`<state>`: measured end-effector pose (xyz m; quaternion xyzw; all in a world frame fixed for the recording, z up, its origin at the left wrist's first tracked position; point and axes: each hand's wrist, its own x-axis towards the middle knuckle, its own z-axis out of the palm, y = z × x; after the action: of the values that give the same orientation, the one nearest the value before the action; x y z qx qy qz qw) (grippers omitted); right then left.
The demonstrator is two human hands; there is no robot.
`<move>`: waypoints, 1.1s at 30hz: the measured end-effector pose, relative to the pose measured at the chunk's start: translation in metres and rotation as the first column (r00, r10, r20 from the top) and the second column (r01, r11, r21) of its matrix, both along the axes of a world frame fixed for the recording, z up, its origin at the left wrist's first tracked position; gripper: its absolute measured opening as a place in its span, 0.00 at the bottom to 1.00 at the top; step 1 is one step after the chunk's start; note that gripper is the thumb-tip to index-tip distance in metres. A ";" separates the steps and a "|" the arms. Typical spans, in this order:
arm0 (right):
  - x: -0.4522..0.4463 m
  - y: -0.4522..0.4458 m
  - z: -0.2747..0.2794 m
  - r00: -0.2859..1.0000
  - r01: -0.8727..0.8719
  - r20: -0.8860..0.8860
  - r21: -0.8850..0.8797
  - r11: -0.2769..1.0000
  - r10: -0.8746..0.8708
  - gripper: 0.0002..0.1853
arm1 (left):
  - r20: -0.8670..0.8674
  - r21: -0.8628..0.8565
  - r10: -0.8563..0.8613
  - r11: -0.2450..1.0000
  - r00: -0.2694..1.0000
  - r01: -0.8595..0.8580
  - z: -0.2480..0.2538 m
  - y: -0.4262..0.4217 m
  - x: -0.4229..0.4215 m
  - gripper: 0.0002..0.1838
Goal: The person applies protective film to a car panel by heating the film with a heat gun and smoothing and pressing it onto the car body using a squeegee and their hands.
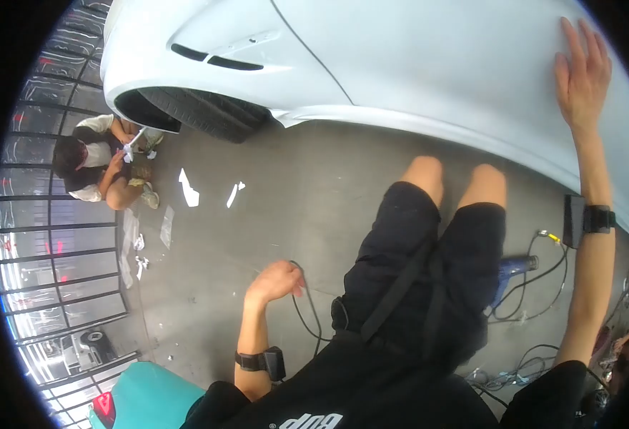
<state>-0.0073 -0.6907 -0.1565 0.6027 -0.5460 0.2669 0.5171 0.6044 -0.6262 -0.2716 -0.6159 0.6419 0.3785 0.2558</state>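
Note:
A pale blue-white car (429, 64) stretches across the top of the view, with a black tyre (207, 111) in its wheel arch. My right hand (586, 79) lies flat on the car's side panel, fingers spread. Lower left, above the floor, my left hand (275, 280) is curled around a black cable (306, 318), which loops down toward my hip. The inside of that grip is partly hidden. Beside my thigh, on the side of my right arm, a blue tool with a metal nozzle, like a heat gun (511, 274), rests partly hidden.
Another person (103, 157) sits on the floor by the front wheel, holding white material. White scraps (188, 189) lie on the grey floor (214, 236). Cables (522, 368) coil at the lower right. A teal object (154, 397) stands at the lower left, near a barred glass wall (64, 243).

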 end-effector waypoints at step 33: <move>0.013 0.005 -0.007 0.986 -0.141 0.096 0.057 0.988 0.135 0.29 | -0.694 -0.405 -0.305 0.914 0.652 -0.003 -0.072 0.091 -0.202 0.16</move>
<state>0.0055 -0.6861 -0.1633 0.6424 -0.5343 0.3120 0.4522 0.4023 -0.5349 -0.3438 -0.3868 0.7989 0.4451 -0.1184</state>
